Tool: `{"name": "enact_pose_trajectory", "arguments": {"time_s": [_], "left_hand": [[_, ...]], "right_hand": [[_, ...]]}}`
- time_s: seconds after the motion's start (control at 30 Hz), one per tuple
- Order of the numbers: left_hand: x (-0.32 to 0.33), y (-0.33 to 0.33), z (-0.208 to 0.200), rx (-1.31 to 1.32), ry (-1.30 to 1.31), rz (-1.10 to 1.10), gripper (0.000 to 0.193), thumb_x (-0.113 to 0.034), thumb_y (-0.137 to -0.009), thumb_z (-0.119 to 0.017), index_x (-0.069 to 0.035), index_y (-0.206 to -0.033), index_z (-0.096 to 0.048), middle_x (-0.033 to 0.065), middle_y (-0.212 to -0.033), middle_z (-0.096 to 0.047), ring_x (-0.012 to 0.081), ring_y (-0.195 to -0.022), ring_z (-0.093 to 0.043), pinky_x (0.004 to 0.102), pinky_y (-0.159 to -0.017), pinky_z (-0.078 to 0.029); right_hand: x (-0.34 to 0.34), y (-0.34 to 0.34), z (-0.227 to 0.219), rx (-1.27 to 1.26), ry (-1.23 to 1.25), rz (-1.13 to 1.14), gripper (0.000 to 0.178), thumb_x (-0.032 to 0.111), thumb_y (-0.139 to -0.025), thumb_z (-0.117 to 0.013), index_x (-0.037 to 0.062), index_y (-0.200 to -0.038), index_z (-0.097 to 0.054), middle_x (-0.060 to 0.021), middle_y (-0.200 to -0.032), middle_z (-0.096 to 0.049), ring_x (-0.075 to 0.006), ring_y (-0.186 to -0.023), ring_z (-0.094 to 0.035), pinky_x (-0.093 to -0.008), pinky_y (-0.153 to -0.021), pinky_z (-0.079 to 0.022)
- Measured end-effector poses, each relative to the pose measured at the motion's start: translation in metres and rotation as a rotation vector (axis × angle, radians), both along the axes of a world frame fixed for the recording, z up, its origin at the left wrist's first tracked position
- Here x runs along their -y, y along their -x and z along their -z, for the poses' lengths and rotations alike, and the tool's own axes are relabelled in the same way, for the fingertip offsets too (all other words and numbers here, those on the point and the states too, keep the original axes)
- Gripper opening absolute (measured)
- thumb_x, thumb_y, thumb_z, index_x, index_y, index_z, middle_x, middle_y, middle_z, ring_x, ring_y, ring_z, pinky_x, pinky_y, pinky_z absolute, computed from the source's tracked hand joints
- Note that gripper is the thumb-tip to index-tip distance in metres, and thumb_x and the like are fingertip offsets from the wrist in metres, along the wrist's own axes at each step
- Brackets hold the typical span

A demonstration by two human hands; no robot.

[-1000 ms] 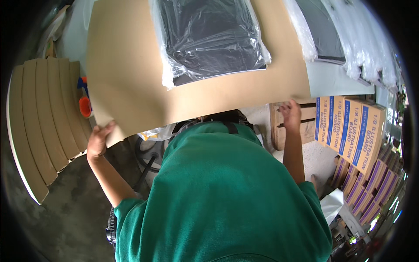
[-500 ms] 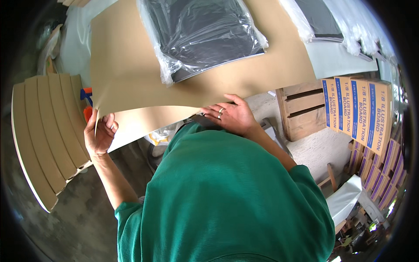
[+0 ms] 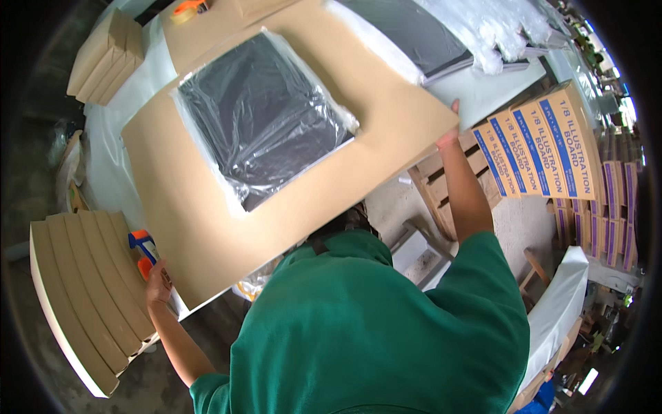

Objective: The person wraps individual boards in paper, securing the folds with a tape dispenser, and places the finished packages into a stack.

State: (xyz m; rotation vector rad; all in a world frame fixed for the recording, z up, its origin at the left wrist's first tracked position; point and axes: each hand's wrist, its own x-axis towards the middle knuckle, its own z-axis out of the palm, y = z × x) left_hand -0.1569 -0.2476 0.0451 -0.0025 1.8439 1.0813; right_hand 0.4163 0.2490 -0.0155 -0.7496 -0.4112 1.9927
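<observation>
Brown stack far left. Blue-orange tool between stack and big brown sheet. Left hand at sheet's near left edge, fingers bent; cannot tell if either hand grips. Sheet over surface, black pack in clear plastic on top. Right hand at sheet's right corner, partly hidden. Boxes beyond.

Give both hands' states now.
Left hand: at left edge of rectangular brown paper sheet; grip unclear.
Right hand: partly under its right corner; grip unclear.

Diffuse light, plastic wrap glaring, faint shadows on brown sheet, curved dark edges
</observation>
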Motion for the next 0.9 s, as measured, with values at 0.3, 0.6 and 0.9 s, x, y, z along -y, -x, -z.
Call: {"name": "enact_pose_trajectory", "arguments": {"time_s": [0.3,0.6,0.9], "left_hand": [[-0.087,0.047,-0.029,-0.333,0.241,0.065,0.031,-0.029,-0.085,-0.057,0.0,-0.094,-0.062,0.0041,-0.074,-0.063,0.0133,-0.061,-0.058,0.026,-0.053,-0.045],[-0.17,-0.024,-0.125,-0.506,0.241,0.422,0.03,-0.021,-0.081,-0.055,0.006,-0.091,-0.062,0.0069,-0.072,-0.061,0.0151,-0.062,-0.057,0.0277,-0.059,-0.045],[-0.24,-0.108,-0.134,-0.421,-0.283,0.221,0.033,-0.01,-0.08,-0.054,0.009,-0.107,-0.054,0.0143,-0.117,-0.054,0.0169,-0.104,-0.052,0.0278,-0.089,-0.041]], "right_hand": [[-0.106,0.076,-0.031,0.815,-0.162,-0.684,0.027,0.019,-0.08,-0.058,-0.0006,-0.1,-0.059,-0.0108,-0.091,-0.063,-0.019,-0.081,-0.062,-0.0319,-0.072,-0.05],[-0.136,0.162,-0.144,1.057,-0.529,-1.029,0.032,0.027,-0.077,-0.062,-0.0008,-0.093,-0.057,-0.0082,-0.085,-0.06,-0.0175,-0.076,-0.06,-0.0353,-0.066,-0.051],[-0.11,0.241,-0.141,0.589,-1.002,-1.087,0.037,0.033,-0.074,-0.065,-0.0034,-0.078,-0.059,-0.0022,-0.069,-0.053,-0.0096,-0.066,-0.046,-0.0267,-0.061,-0.039]]}}
